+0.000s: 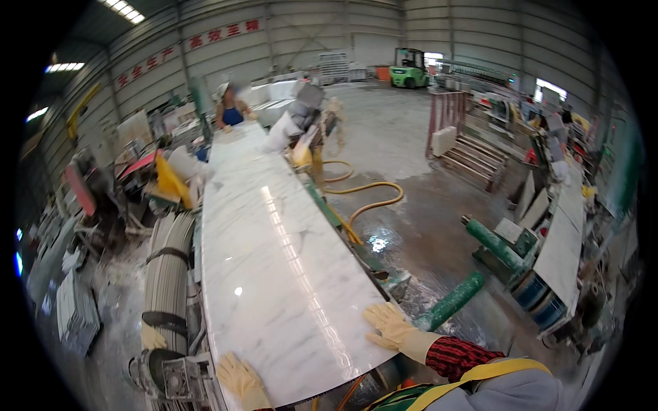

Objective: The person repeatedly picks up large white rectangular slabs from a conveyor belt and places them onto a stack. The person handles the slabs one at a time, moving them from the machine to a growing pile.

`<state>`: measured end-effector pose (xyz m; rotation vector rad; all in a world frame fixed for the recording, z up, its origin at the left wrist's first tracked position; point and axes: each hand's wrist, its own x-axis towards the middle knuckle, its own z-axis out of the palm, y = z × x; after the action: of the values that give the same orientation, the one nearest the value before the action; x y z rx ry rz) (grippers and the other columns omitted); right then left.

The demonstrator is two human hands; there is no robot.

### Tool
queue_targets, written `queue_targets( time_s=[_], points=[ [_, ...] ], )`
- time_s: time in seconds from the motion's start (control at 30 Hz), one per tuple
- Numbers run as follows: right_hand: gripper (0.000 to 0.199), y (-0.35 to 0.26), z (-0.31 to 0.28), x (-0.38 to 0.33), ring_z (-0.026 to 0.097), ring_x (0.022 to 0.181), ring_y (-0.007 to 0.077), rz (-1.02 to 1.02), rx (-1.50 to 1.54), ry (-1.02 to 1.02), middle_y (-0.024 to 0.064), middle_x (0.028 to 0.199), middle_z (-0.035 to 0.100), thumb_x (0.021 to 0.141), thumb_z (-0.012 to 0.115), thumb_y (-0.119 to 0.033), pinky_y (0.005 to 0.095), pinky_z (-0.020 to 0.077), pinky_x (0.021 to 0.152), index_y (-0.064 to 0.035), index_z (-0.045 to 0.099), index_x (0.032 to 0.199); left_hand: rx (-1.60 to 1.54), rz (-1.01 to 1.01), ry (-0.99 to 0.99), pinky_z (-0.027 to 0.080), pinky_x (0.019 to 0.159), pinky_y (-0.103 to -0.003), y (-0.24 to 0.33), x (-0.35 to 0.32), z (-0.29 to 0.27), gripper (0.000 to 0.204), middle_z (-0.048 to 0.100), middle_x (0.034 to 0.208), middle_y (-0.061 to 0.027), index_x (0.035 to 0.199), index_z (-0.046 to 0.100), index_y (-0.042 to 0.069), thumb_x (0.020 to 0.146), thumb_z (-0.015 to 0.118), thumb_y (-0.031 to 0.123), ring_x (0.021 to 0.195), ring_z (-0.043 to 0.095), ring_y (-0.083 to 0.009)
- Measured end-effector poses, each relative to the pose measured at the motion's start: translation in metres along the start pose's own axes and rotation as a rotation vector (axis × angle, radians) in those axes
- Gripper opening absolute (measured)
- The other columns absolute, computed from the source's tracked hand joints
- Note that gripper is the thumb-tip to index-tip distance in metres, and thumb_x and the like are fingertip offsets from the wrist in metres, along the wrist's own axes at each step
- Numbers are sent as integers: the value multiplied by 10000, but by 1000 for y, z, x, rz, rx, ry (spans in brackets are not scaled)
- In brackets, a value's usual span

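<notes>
A strapped bundle of grey strips (168, 277) lies left of the long white slab (274, 288). On the slab's near left corner, the gloved left hand (241, 381) rests with flattened grip, enclosing nothing. At the near right corner, the gloved right hand (392, 327) lies likewise, its grip spread wide, near a green cylinder (450, 300)

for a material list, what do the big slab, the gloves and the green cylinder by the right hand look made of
Slab: probably polished marble or similar stone, glossy white with grey veining and bright reflections.
Gloves: perhaps rubber or latex, matte cream, seemingly close-fitting.
Green cylinder: likely painted metal, solid green and rigid-looking; plastic possible.
</notes>
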<state>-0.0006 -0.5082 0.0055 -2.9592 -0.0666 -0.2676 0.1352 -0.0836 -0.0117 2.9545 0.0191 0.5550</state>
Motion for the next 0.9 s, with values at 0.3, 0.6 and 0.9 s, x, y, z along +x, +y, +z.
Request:
queue_targets(
  time_s=[0.3,0.6,0.9],
  points=[
    [634,14,27,47,359,1451,343,-39,-1,78,166,1524,464,957,560,-471,478,220,1228,-87,500,1456,-31,-11,16,269,1144,-539,-8,-4,-14,502,493,1440,-225,1372,532,21,934,567,262,1322,416,-445],
    [643,26,35,63,358,1455,343,-65,11,76,170,1548,437,964,555,-456,480,212,1237,-78,465,1478,2,-12,93,302,1115,-523,-10,-6,-9,485,504,1399,-199,1355,528,54,915,603,244,1279,435,-406],
    [598,8,22,34,395,1420,354,3,53,108,193,1502,475,964,559,-402,477,252,1213,-48,482,1440,-8,-20,59,309,1108,-518,-9,-7,-12,469,500,1411,-193,1345,533,55,923,588,251,1284,426,-423]
  ],
)
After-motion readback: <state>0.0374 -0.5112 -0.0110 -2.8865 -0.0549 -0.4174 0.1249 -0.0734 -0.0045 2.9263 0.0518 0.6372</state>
